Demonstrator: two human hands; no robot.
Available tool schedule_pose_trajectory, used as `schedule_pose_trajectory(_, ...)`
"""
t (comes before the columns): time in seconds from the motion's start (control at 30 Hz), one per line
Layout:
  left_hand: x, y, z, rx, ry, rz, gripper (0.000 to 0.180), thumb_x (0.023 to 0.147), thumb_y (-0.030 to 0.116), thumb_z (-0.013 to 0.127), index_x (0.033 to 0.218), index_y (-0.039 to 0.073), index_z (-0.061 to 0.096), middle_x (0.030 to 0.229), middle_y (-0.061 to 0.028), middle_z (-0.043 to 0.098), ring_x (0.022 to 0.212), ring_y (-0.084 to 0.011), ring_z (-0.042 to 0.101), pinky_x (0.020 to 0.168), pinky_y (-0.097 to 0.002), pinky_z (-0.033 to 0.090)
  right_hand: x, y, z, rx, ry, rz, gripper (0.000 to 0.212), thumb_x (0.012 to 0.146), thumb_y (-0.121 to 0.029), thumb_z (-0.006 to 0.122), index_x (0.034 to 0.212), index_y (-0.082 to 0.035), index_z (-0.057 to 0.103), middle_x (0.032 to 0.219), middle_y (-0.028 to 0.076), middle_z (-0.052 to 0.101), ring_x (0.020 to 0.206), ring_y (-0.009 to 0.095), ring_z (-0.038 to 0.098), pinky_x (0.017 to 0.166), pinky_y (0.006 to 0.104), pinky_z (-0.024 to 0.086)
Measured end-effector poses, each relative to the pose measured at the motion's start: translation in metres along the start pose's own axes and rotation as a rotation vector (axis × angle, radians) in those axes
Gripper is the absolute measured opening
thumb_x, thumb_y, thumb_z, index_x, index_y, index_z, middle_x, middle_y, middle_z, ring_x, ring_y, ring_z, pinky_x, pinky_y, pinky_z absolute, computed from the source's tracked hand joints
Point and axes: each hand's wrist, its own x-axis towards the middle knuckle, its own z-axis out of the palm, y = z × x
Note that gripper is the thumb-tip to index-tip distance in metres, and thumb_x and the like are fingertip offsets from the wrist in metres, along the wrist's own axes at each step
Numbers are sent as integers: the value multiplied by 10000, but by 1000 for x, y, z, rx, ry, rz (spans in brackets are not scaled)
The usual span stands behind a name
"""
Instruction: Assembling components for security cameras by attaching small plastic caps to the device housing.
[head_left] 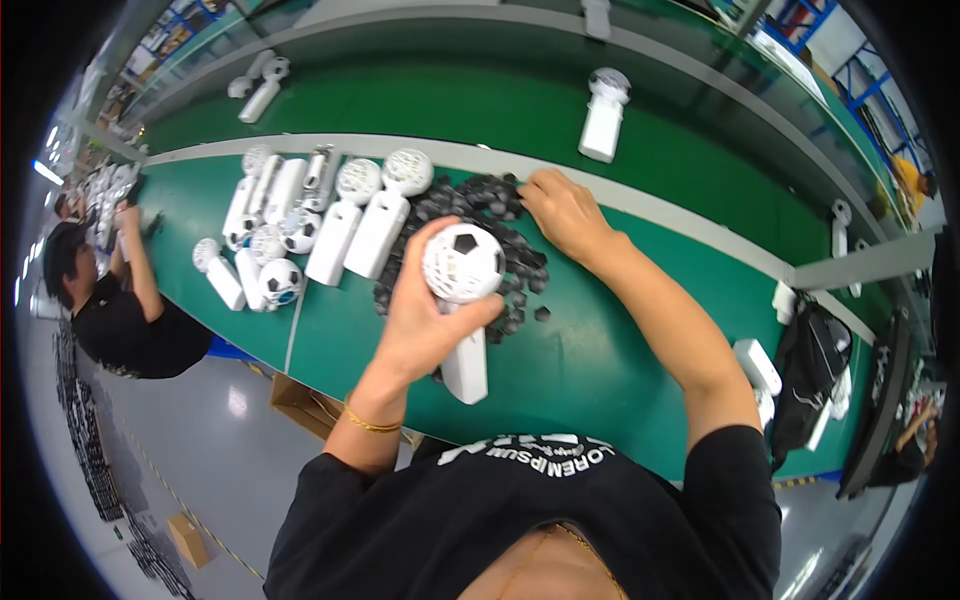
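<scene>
My left hand (425,315) is wrapped round a white handheld fan (463,262), whose round head is patterned like a football with black pentagon patches. The fan's white handle points down towards me, over the green bench. Behind it spreads a heap of small black pieces (490,195), partly hidden by that hand and the fan. At the heap's right edge, my right hand (562,210) has its fingers drawn together against the pieces. Whatever lies between those fingertips is too small to make out.
Several white fans (340,240) lie left of the heap, some with football heads. Past a grey rail runs a green conveyor belt (450,95) carrying another fan (601,120). A black bag (808,365) lies at the right. A co-worker (125,300) in black sits at the left.
</scene>
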Motion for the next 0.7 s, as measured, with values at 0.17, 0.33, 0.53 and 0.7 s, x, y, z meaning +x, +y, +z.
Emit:
schedule_pose_trajectory(0.17, 2, -7, 8, -1, -19, 19, 780, 709, 25, 747, 1360, 35, 318, 1035, -61, 567, 806, -105, 599, 669, -245, 522, 1, 3, 1, -210, 12, -205, 62, 735, -62, 548, 750, -3, 542, 830, 132, 550, 820, 263, 603, 603, 349, 539)
schedule_pose_trajectory(0.33, 3, -4, 16, -88, -25, -4, 697, 751, 21, 704, 1329, 46, 315, 958, -70, 574, 655, -127, 608, 549, -279, 536, 4, 20, 7, -126, 9, -50, 105, 771, -36, 555, 868, 2, 563, 894, 157, 570, 824, 307, 597, 612, 386, 518)
schedule_pose_trajectory(0.53, 11, -7, 21, -98, 8, -1, 762, 721, 89, 758, 1316, -22, 295, 1085, -90, 546, 961, -141, 559, 807, -279, 499, -7, -55, -82, 963, 105, 545, 156, 953, -153, 536, 951, -16, 609, 742, -18, 526, 639, 51, 486, 541, 206, 420)
schedule_pose_trajectory(0.7, 15, -8, 37, 34, -54, -36, 773, 734, 105, 749, 1331, -13, 273, 1082, -105, 546, 969, -146, 562, 808, -283, 497, -35, -99, -123, 1146, 186, 455, 88, 878, -6, 609, 964, 14, 618, 805, 15, 609, 654, 59, 539, 582, 209, 467)
